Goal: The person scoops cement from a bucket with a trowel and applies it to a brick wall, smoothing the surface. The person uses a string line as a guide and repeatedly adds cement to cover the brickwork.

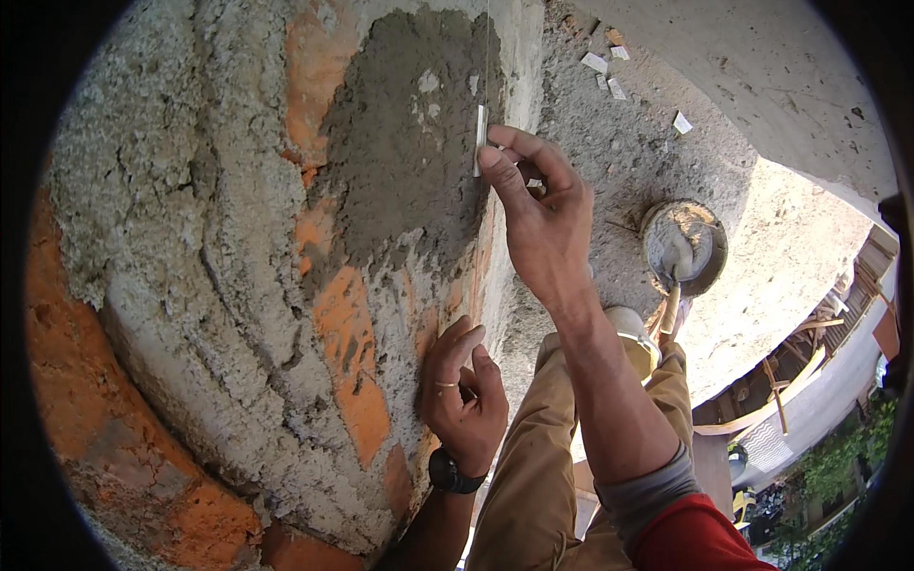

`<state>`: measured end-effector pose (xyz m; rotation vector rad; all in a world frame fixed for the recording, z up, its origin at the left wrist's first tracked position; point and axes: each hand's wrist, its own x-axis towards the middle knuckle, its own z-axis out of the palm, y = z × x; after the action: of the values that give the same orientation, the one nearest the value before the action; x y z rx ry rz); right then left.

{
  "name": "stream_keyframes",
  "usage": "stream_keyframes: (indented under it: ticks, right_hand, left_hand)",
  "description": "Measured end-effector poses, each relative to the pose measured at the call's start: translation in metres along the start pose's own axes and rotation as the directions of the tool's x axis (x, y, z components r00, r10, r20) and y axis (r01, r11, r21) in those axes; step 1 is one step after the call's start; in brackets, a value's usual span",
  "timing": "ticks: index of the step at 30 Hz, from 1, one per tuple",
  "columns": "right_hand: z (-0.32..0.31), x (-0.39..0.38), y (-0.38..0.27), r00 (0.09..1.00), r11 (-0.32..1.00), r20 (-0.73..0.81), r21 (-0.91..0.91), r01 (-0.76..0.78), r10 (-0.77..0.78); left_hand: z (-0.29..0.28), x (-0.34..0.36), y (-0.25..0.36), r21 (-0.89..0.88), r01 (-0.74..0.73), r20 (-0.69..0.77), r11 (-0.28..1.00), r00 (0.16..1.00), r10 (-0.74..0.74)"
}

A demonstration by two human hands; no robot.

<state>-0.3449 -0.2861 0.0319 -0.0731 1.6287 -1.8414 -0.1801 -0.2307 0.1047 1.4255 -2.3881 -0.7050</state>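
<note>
My right hand [547, 214] pinches a small pale tile strip [481, 141] upright between thumb and fingers. The strip stands at the right edge of a dark wet mortar patch [400, 124] on the wall. A thin string [488, 48] drops from above to the strip; its lower run is hard to follow. Lower down, beside the rough wall edge, is my left hand [464, 400], with a ring and a black wristwatch [454, 473]. Its fingers curl loosely, with thumb and forefinger apart. I see nothing held in it.
Old grey plaster [219, 238] and bare orange brick [352, 362] make up the wall at left. On the right, a bucket [709, 271] holds grey mix and a trowel [674, 295]. Several pale tile pieces [595, 63] lie on the gritty surface beyond.
</note>
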Motion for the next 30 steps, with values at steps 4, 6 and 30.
stream_keyframes:
  ticks: [4, 6, 30]
  right_hand:
    - [0.002, -0.007, 0.004, 0.998, 0.998, -0.019, -0.01, 0.067, -0.067]
    - [0.001, -0.01, 0.006, 0.992, 0.982, -0.001, -0.144, 0.125, -0.126]
    - [0.011, -0.006, 0.007, 0.984, 0.98, -0.02, -0.098, 0.175, -0.178]
  left_hand:
    - [0.001, 0.0, 0.0, -0.012, 0.01, -0.004, 1.0, 1.0, -0.01]
    - [0.001, 0.0, 0.0, -0.025, 0.002, -0.009, 1.0, 1.0, -0.002]
    - [0.002, 0.0, 0.0, -0.001, 0.019, -0.009, 1.0, 1.0, -0.019]
